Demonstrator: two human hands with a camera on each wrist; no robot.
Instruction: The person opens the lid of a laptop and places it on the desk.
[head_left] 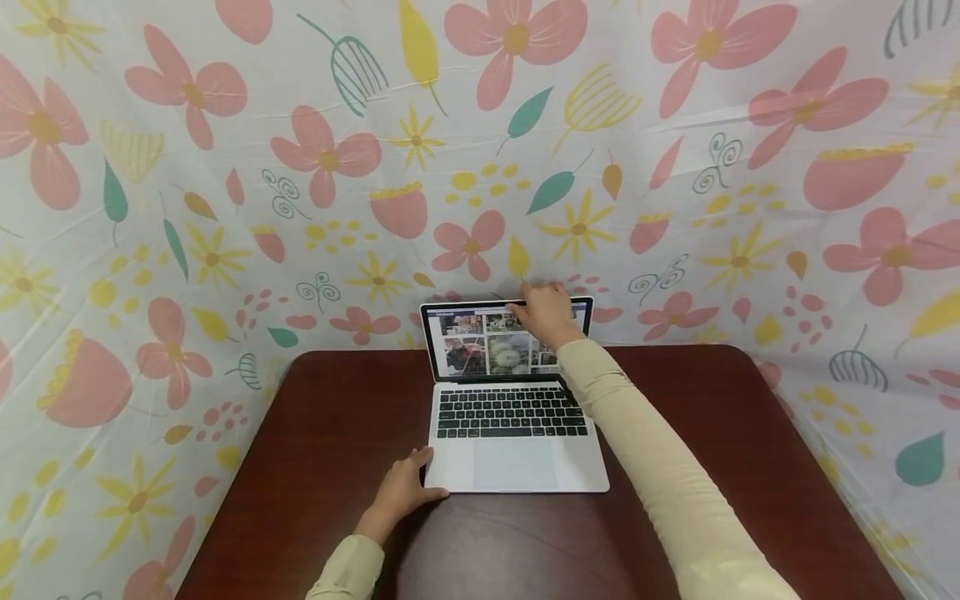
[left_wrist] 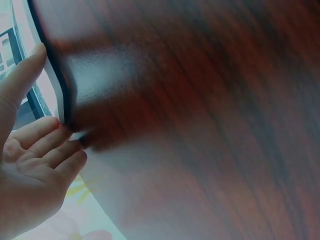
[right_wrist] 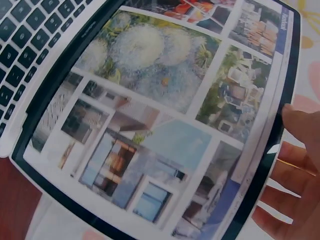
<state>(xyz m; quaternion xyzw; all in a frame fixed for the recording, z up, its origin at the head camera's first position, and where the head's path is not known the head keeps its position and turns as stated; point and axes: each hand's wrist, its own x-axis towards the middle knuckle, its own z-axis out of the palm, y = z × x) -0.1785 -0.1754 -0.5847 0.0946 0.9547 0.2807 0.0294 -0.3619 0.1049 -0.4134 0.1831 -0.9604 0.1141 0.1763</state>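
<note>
An unfolded silver laptop (head_left: 517, 462) with black keys rests on the table, its lit screen (head_left: 465, 346) showing a page of photos. At the screen's top edge, my right hand (head_left: 547, 312) grips the lid, thumb on the front bezel and fingers behind, as the right wrist view shows with that hand (right_wrist: 295, 170) at its right side. My left hand (head_left: 405, 487) holds the laptop's front left corner, its thumb along the front edge and its fingers by the left side. In the left wrist view, this hand (left_wrist: 40, 160) spans the corner between thumb and fingers.
The dark reddish-brown table (head_left: 345, 408) has rounded far corners. Behind and on both sides hangs a white cloth (head_left: 480, 192) printed with pink flowers, yellow blooms and green leaves. The laptop's lid stands close to it at the back.
</note>
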